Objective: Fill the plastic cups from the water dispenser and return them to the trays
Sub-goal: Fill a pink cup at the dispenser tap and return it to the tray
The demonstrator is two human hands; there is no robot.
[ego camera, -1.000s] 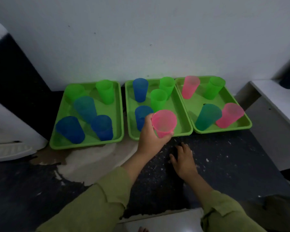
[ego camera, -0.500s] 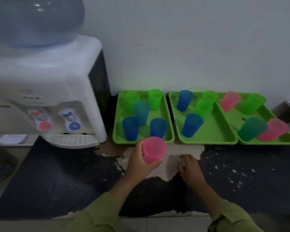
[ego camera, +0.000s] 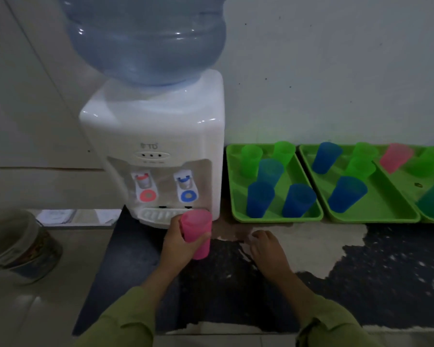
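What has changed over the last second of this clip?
The left hand carried the pink cup leftward, away from the middle tray, to the front of the water dispenser, just below its blue tap. The right hand still rests on the floor, and the other cups stay in their trays.

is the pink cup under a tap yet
Not yet. The pink cup, upright in the left hand, sits in front of the drip tray, below the blue tap.

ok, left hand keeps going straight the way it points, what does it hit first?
Probably the dispenser's drip tray: the left hand holds the pink cup right at the tray's front edge, below the blue tap. Depth unclear.
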